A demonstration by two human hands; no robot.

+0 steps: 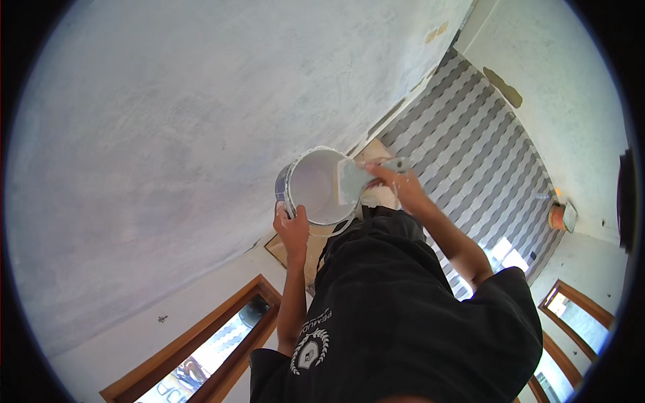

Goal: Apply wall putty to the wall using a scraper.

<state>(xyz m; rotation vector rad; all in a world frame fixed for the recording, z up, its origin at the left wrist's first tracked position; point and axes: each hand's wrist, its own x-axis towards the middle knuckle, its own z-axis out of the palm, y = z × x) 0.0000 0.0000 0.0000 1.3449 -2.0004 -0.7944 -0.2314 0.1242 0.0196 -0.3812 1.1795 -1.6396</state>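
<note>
The wall bars the bucket's left side; the brush blocks its right rim. Open air lies toward the tiled floor's far edge.

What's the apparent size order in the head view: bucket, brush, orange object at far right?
1. bucket
2. brush
3. orange object; it sits farther off, so its true size is unsure
</note>
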